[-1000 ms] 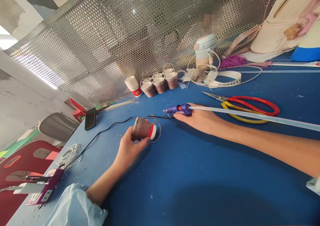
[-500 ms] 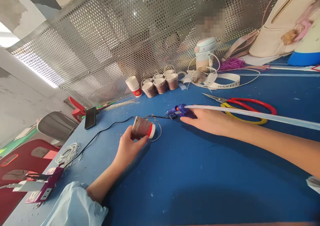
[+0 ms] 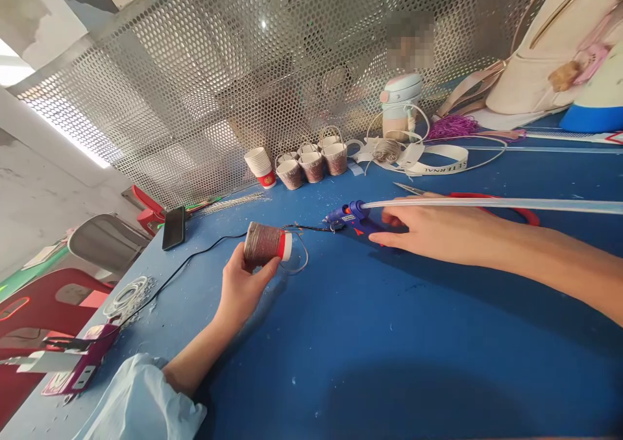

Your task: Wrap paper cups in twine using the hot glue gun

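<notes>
My left hand (image 3: 246, 284) is closed round a paper cup (image 3: 265, 245) tilted on its side above the table. Brown-grey cord is wound over most of the cup, leaving a red band and white end bare, and a loose length of cord (image 3: 305, 258) curves off it. To the right, a blue glue gun (image 3: 351, 214) lies on the table, a long clear glue stick (image 3: 467, 202) jutting from its back. My right hand (image 3: 413, 226) is beside the gun's handle, fingers apart and holding nothing. Red-handled scissors (image 3: 523, 214) are partly hidden under that hand.
Several cord-wrapped cups with handles (image 3: 311, 166) stand at the back beside stacked paper cups (image 3: 260, 166). A bottle (image 3: 400, 106), cord ball (image 3: 387, 150) and white ribbon (image 3: 445, 159) are further right. A black cable crosses to a purple power strip (image 3: 82, 362); a phone (image 3: 174, 228) lies left.
My right hand has drawn back rightward from the glue gun, covering more of the scissors. The cup in my left hand has moved slightly left and up.
</notes>
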A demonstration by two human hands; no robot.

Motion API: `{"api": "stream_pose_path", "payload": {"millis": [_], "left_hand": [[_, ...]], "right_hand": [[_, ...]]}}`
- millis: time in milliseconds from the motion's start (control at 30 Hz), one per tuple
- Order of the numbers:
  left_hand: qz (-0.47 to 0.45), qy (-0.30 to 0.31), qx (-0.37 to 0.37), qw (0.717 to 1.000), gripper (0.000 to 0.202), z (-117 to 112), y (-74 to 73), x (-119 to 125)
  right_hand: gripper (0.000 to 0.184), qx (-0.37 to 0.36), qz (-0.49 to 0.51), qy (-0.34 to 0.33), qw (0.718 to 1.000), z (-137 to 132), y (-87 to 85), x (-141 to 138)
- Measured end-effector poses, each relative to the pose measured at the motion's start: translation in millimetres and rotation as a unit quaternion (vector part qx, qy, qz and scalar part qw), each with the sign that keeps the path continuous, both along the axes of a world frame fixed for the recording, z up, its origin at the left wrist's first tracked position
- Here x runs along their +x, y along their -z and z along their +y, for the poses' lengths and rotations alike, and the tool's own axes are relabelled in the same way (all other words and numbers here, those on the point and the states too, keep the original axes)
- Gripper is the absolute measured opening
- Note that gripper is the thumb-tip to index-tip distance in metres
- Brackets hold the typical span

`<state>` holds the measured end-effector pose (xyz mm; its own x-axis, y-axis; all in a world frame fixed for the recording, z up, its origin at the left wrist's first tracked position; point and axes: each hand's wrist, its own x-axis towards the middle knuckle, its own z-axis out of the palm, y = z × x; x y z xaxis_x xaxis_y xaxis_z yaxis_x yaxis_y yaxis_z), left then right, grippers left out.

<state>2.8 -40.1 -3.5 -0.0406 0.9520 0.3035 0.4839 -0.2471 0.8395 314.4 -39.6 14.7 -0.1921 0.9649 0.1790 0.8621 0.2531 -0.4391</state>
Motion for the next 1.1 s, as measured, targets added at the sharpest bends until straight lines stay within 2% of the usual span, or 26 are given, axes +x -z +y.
{"api": "stream_pose_path", "payload": {"millis": [100,167,233,333,400,467,500,567,633,667,700,733,767,800,867,933,967,1033,1100], "left_hand": [[-0.038,-0.008,0.007,0.999,0.030,0,-1.1,2],[-0.056,-0.004,0.001,0.998,0.031,-2,-1.8,6],[-0.061,-0.005,-0.007,0.998,0.031,-6,-2.5,10],[-0.047,-0.010,0.028,0.998,0.029,-15,-1.9,17],[-0.039,-0.003,0.090,0.995,0.029,-22,1.3,20],[-0.030,0.019,0.153,0.988,0.027,-25,6.5,21],[-0.022,0.033,0.178,0.983,0.025,-26,9.4,20],[0.006,0.049,0.213,0.976,0.021,-25,14.9,17],[0.030,0.049,0.230,0.971,0.019,-22,18.7,14],[0.038,0.045,0.234,0.970,0.018,-21,19.7,12],[0.047,0.039,0.231,0.971,0.018,-20,20.1,11],[0.058,0.032,0.221,0.973,0.018,-19,19.9,11],[0.069,0.022,0.206,0.976,0.018,-18,19.1,11],[0.079,0.012,0.183,0.980,0.019,-18,17.7,11],[0.073,0.010,0.119,0.990,0.022,-19,13.3,14],[0.023,0.031,0.039,0.998,0.025,-20,7.6,17],[-0.010,0.043,-0.001,0.999,0.027,-21,4.8,18],[-0.069,0.060,-0.061,0.994,0.029,-22,0.2,21],[-0.107,0.068,-0.089,0.988,0.027,-23,-2.2,22]], "right_hand": [[0.050,-0.041,-0.101,0.025,0.994,-14,-9.4,7],[0.048,-0.051,-0.090,-0.017,0.994,-26,-15.8,0],[0.040,-0.079,-0.023,-0.068,0.994,-37,-19.5,-15],[0.019,-0.111,0.153,-0.113,0.975,-43,-14.3,-47],[0.042,-0.125,0.264,-0.108,0.950,-41,-5.0,-67],[0.054,-0.160,0.386,-0.117,0.901,-37,4.3,-85],[0.054,-0.182,0.453,-0.132,0.863,-35,7.9,-93],[0.054,-0.238,0.571,-0.171,0.767,-35,12.3,-107],[0.055,-0.306,0.638,-0.189,0.681,-37,14.5,-116],[0.055,-0.337,0.652,-0.186,0.653,-39,15.5,-119],[0.052,-0.362,0.656,-0.179,0.638,-40,16.8,-121],[0.049,-0.377,0.653,-0.171,0.634,-42,18.4,-121],[0.046,-0.383,0.642,-0.165,0.643,-43,20.3,-120],[0.044,-0.376,0.624,-0.158,0.666,-43,22.3,-119],[0.044,-0.331,0.558,-0.148,0.746,-43,25.8,-115],[0.044,-0.258,0.464,-0.138,0.836,-43,27.9,-110],[0.044,-0.217,0.419,-0.133,0.872,-42,28.5,-108],[0.039,-0.133,0.348,-0.126,0.919,-41,29.3,-103],[0.030,-0.048,0.307,-0.126,0.942,-39,30.3,-98]]}}
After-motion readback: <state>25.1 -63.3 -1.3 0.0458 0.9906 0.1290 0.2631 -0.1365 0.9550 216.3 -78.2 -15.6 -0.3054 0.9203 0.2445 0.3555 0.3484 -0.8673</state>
